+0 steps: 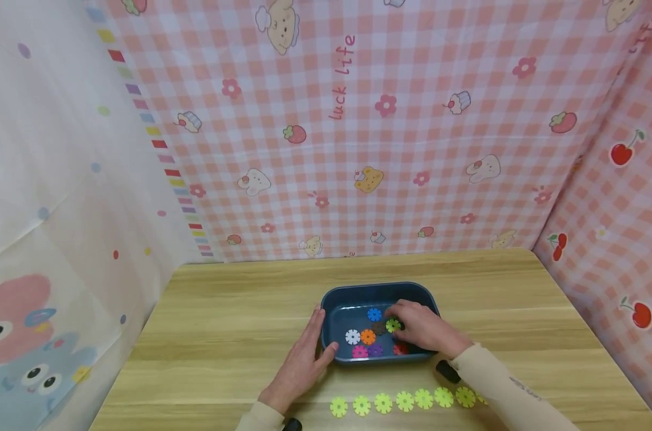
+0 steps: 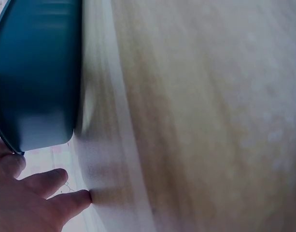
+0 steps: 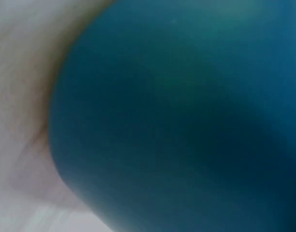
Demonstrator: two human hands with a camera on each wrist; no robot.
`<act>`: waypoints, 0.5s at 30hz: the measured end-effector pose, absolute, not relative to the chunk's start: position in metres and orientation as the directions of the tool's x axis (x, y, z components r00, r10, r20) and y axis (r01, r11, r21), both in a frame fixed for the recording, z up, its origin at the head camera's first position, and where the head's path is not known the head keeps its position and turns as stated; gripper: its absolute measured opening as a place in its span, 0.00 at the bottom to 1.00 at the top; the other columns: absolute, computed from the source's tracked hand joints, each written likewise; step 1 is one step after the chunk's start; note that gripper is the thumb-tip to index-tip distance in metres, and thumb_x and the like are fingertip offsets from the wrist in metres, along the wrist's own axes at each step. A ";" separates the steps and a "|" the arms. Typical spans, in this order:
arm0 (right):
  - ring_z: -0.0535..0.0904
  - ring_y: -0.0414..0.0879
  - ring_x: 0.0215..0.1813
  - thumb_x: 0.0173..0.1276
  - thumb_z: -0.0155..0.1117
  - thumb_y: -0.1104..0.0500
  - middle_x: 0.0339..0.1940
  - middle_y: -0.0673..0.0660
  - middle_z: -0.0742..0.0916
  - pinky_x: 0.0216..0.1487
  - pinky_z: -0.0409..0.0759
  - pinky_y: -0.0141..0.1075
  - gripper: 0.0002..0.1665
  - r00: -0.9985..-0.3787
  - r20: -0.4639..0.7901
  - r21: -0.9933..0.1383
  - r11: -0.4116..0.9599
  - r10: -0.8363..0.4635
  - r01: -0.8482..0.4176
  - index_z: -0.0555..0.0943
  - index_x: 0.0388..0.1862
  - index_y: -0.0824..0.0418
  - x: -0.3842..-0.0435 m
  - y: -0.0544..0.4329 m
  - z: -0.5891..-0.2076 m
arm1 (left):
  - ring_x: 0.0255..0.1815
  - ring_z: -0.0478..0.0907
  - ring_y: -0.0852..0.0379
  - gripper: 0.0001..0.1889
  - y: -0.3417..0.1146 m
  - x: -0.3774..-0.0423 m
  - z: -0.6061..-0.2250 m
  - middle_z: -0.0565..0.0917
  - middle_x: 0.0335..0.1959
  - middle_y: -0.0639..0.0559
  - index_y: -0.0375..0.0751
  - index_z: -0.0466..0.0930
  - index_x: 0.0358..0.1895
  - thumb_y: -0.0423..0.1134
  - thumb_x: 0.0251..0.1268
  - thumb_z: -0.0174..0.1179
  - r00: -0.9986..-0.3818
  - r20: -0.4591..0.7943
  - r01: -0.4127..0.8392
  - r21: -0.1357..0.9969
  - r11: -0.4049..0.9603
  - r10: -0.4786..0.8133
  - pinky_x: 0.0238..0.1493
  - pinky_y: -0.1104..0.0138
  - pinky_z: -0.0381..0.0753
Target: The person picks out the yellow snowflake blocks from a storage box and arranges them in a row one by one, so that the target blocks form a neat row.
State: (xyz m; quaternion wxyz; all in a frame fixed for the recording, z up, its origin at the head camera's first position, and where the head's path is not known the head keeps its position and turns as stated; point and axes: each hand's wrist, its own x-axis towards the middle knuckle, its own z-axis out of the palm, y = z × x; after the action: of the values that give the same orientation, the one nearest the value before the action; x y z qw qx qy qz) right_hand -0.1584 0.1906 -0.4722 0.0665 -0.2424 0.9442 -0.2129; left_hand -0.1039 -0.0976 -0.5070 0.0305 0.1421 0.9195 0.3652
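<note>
A dark blue rectangular tray (image 1: pixel 337 293) holds several flower-shaped plastic discs, notched round the edge. My left hand (image 1: pixel 304 356) rests against the tray's left side, fingers extended and thumb at the front corner; the left wrist view shows its fingers (image 2: pixel 46 183) by the tray wall. Inside the tray at the right, my right hand (image 1: pixel 420 326) pinches a yellow-green disc (image 1: pixel 393 325) between thumb and fingers. Around it lie a blue disc (image 1: pixel 374 314), a brown disc (image 1: pixel 378 327), an orange disc (image 1: pixel 368 337), a white disc (image 1: pixel 353 337), a pink disc (image 1: pixel 360 352), a purple disc (image 1: pixel 375 349) and a red disc (image 1: pixel 400 349).
In front of the tray, several yellow-green discs (image 1: pixel 383 403) form a row on the wooden table (image 1: pixel 224 335); the right sleeve (image 1: pixel 498 383) covers its right end. Patterned cloths (image 1: pixel 358 149) hang behind the table and at both sides.
</note>
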 end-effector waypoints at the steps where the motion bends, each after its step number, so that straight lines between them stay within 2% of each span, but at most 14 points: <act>1: 0.81 0.47 0.50 0.65 0.77 0.62 0.49 0.53 0.85 0.56 0.84 0.49 0.17 -0.872 -0.024 -0.434 0.791 -0.488 -0.431 0.86 0.53 0.61 -0.159 0.190 -0.473 | 0.83 0.52 0.40 0.41 -0.098 -0.104 -0.507 0.46 0.86 0.47 0.44 0.46 0.85 0.55 0.81 0.53 -0.958 0.048 0.239 0.681 0.692 0.283 0.77 0.42 0.59; 9: 0.80 0.48 0.50 0.65 0.77 0.63 0.50 0.54 0.85 0.56 0.83 0.50 0.18 -0.834 -0.010 -0.445 0.749 -0.552 -0.491 0.86 0.54 0.61 -0.161 0.191 -0.476 | 0.83 0.52 0.40 0.41 -0.097 -0.104 -0.507 0.46 0.86 0.48 0.45 0.46 0.86 0.56 0.81 0.53 -0.960 0.039 0.228 0.686 0.691 0.278 0.77 0.41 0.59; 15: 0.79 0.47 0.48 0.62 0.79 0.62 0.47 0.52 0.85 0.55 0.83 0.50 0.19 -0.862 -0.029 -0.447 0.778 -0.505 -0.441 0.87 0.52 0.61 -0.161 0.190 -0.476 | 0.83 0.51 0.40 0.41 -0.097 -0.103 -0.507 0.46 0.86 0.48 0.46 0.46 0.86 0.56 0.81 0.53 -0.961 0.030 0.220 0.684 0.696 0.275 0.78 0.42 0.58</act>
State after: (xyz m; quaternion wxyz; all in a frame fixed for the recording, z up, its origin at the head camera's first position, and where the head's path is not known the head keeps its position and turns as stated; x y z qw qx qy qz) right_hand -0.1609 0.1900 -0.4757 0.0739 -0.2517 0.9401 -0.2179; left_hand -0.1033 -0.0969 -0.5066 0.0372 0.1345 0.9200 0.3663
